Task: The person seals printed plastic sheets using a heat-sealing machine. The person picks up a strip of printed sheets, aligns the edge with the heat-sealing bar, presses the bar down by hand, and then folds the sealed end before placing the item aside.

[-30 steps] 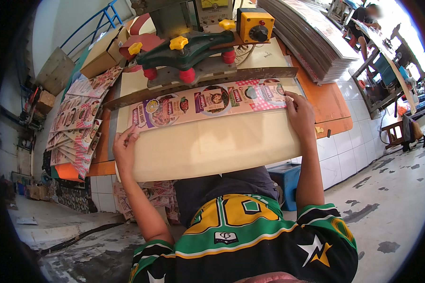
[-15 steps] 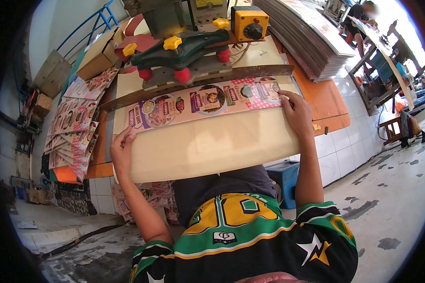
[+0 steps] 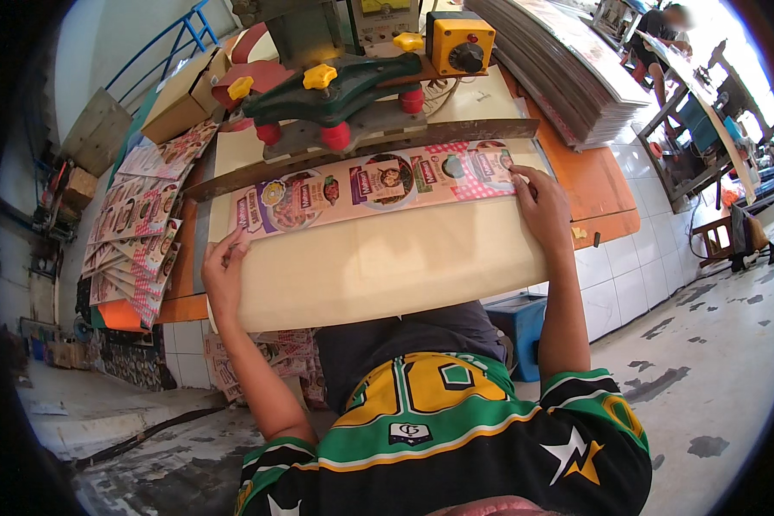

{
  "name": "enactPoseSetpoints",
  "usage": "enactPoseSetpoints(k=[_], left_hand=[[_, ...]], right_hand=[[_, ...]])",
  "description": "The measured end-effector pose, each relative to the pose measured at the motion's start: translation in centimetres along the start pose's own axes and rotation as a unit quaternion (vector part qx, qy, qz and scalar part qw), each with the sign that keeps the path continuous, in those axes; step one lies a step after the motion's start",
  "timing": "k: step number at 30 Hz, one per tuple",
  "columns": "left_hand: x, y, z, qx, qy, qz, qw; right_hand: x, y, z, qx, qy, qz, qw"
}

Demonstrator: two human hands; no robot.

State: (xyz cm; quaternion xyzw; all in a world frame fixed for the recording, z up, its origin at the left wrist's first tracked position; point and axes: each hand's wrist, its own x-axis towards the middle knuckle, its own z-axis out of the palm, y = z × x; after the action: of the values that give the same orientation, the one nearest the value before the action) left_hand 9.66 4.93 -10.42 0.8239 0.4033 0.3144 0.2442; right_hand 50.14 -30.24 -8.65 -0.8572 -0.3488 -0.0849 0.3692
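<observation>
A long printed strip, colourful with food pictures and a pink checked end, lies across a cream sheet that hangs over the table's front edge. My left hand pinches the strip's left end between thumb and fingers. At its right end, my right hand grips the corner the same way. The strip's far edge lies close along a dark metal bar of a press machine; whether they touch I cannot tell. Above the bar sits the machine's dark green head with yellow knobs and red feet.
Left of me, a pile of printed sheets lies fanned on the orange table, with a cardboard box behind. A tall stack of boards stands at the right. A yellow control box is on the machine. Another person sits far right.
Very little differs. The whole view has shifted slightly, and both hands keep the same hold on the strip.
</observation>
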Motion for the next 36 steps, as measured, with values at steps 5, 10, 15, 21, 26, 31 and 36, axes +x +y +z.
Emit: enactPoseSetpoints(k=[5,10,15,21,26,31,36], left_hand=[[-0.02,-0.06,0.00,0.004,0.000,-0.006,1.000],[-0.01,0.05,-0.04,-0.001,-0.001,-0.014,1.000],[-0.03,0.15,-0.11,0.004,-0.003,-0.013,1.000],[0.02,0.11,-0.09,0.004,-0.005,-0.017,1.000],[0.02,-0.03,-0.02,0.000,-0.003,-0.012,1.000],[0.04,-0.22,0.03,-0.007,-0.002,-0.008,1.000],[-0.01,0.23,-0.14,0.003,-0.002,-0.008,1.000]], right_hand=[[0.01,0.12,0.06,-0.006,-0.005,0.001,1.000],[-0.03,0.25,0.17,-0.008,0.000,-0.004,1.000],[-0.04,0.03,0.07,-0.007,-0.003,0.003,1.000],[-0.07,-0.09,-0.03,-0.005,0.000,0.004,1.000],[-0.09,-0.06,-0.03,-0.001,-0.002,0.008,1.000],[-0.08,-0.11,-0.03,-0.004,-0.001,0.002,1.000],[-0.08,0.18,0.08,-0.011,-0.003,0.001,1.000]])
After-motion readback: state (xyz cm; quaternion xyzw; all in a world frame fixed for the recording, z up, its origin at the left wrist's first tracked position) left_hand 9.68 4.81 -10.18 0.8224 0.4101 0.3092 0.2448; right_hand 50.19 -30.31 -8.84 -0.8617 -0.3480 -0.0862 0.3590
